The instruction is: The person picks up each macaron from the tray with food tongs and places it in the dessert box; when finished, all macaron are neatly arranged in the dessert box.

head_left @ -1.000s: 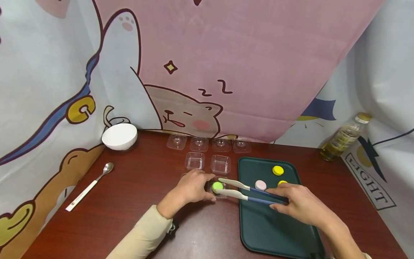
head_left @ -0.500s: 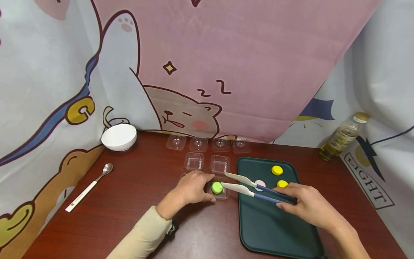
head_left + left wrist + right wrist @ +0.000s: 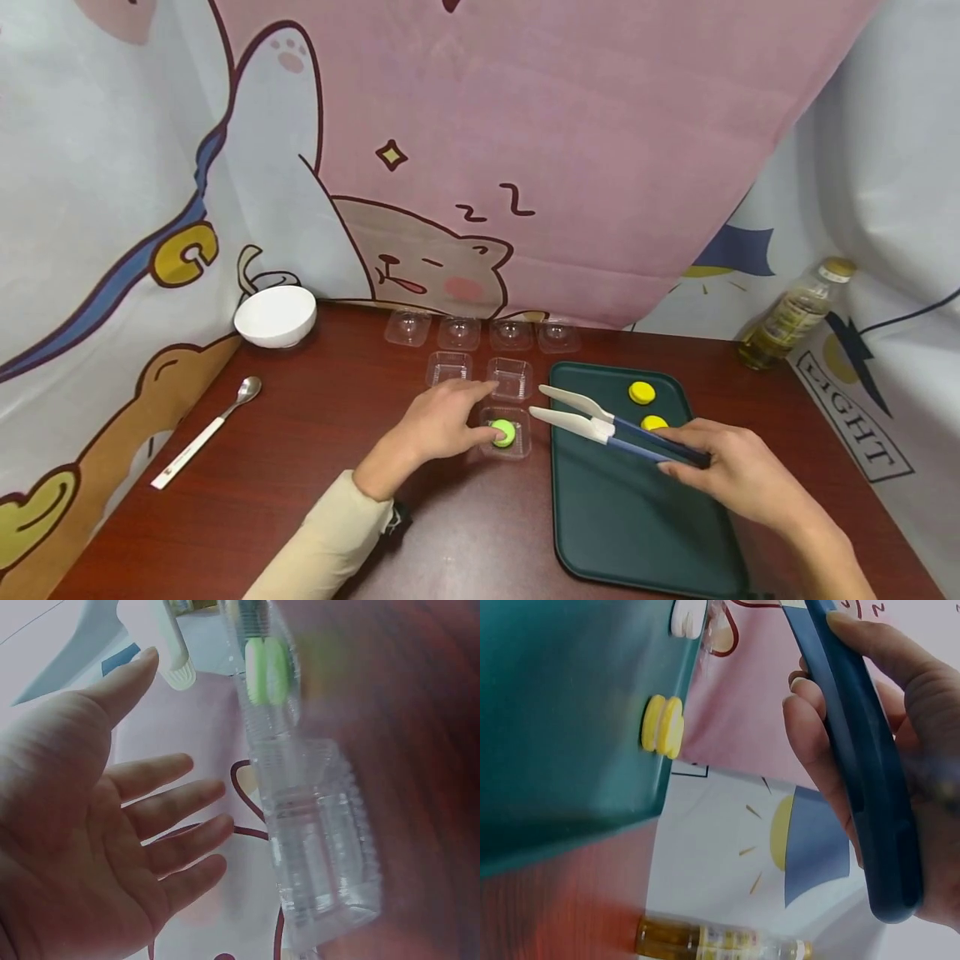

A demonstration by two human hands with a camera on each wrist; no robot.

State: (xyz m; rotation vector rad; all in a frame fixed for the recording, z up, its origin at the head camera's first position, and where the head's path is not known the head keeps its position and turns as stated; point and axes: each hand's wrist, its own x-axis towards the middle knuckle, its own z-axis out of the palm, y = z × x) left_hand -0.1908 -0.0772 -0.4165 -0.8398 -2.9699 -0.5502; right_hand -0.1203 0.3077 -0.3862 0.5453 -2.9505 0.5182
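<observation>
A green macaron (image 3: 504, 432) sits in a clear plastic box (image 3: 519, 450) on the table. Beside it, my left hand (image 3: 438, 425) hovers with spread fingers and holds nothing; in the left wrist view its palm is apart from the boxes. My right hand (image 3: 738, 475) grips the blue handles of a pair of tongs (image 3: 573, 422). The pale tips are parted with nothing between them, over the left edge of the dark green tray (image 3: 637, 525). Two yellow macarons (image 3: 642, 392) lie on that tray. A pale macaron (image 3: 688, 616) shows in the right wrist view.
Two clear boxes (image 3: 510, 379) without contents stand behind the filled one. Several clear domed lids (image 3: 459, 332) line the back. A white bowl (image 3: 276, 317) and a spoon (image 3: 206, 433) are at left; an oil bottle (image 3: 795, 317) stands at the back right.
The tongs have moved right, off the green macaron, which stays in its box. My left hand has shifted slightly back and its fingers have straightened.
</observation>
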